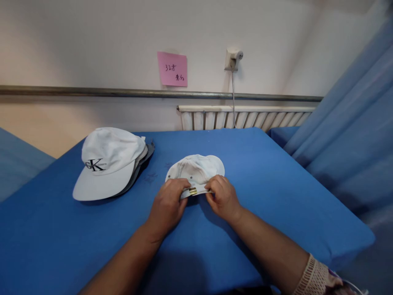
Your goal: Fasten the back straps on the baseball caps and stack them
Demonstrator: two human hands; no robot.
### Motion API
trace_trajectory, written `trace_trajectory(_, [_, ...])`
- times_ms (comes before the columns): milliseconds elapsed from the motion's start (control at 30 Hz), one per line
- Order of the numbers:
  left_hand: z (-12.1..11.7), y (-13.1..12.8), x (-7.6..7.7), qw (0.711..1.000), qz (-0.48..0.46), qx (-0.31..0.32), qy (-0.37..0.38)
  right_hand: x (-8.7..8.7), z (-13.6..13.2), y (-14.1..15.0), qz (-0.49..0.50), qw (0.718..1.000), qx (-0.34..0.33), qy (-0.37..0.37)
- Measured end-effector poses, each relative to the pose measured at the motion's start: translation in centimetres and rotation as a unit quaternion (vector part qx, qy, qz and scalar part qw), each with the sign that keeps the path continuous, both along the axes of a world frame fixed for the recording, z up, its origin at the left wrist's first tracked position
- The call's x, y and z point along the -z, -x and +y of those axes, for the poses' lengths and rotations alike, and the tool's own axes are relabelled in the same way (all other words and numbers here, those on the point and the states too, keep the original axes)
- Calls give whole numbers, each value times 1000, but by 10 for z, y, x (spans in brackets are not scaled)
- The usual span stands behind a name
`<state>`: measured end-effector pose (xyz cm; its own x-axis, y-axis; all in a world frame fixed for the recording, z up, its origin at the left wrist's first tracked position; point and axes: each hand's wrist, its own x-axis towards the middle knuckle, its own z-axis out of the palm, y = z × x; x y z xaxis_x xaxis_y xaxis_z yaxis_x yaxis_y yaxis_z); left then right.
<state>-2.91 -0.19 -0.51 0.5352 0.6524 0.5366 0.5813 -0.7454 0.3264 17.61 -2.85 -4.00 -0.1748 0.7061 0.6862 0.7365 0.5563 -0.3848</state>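
A white baseball cap (199, 168) rests on the blue-covered table with its back strap towards me and its brim pointing away. My left hand (170, 200) is closed on the strap's left side, beside a small brass-coloured buckle (193, 191). On the other side of the buckle, my right hand (223, 196) pinches the strap between thumb and fingers. To the left lies a stack of caps, topped by a white cap (110, 157) with black "CK" lettering; darker caps (144, 159) show beneath it.
The blue table (276, 229) reaches back to a wall with a metal rail (123, 93) and a white radiator (248, 116). Above the rail are a pink note (172, 69) and a plugged socket (231, 60) with a hanging cord. A blue curtain (346, 119) hangs at the right.
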Motion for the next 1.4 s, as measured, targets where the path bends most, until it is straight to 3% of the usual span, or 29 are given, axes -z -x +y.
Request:
trace_trajectory(133, [5, 5, -4, 999, 5, -37, -9, 8, 5, -4, 2, 1000, 26, -11])
trace_trajectory(300, [6, 5, -9, 1000, 26, -4, 1, 13, 8, -6, 50, 997, 49, -43])
trace_trajectory(433, [1, 3, -10, 1000, -11, -4, -21, 11, 8, -7, 126, 988, 56, -73])
trace_trajectory(600, [-3, 6, -9, 998, -49, 35, -30, 11, 9, -9, 97, 992, 28, -76])
trace_trajectory(800, [1, 12, -11, 985, -164, -42, 31, 8, 7, -11, 92, 991, 18, -95])
trace_trajectory(967, [-2, 3, -13, 997, -42, -48, 39, 8, 5, -6, 51, 996, -7, -70])
trace_trajectory(1200, [-4, 1, -10, 990, 120, -55, 51, 9, 3, 0, 3, 999, -15, -43])
trace_trajectory(1267, [-5, 2, -11, 992, 98, -73, 22, 8, 3, -2, 0, 999, -7, -34])
trace_trajectory(1400, [-6, 4, -15, 993, -45, -87, -66, 8, 4, -4, -6, 999, 54, 5])
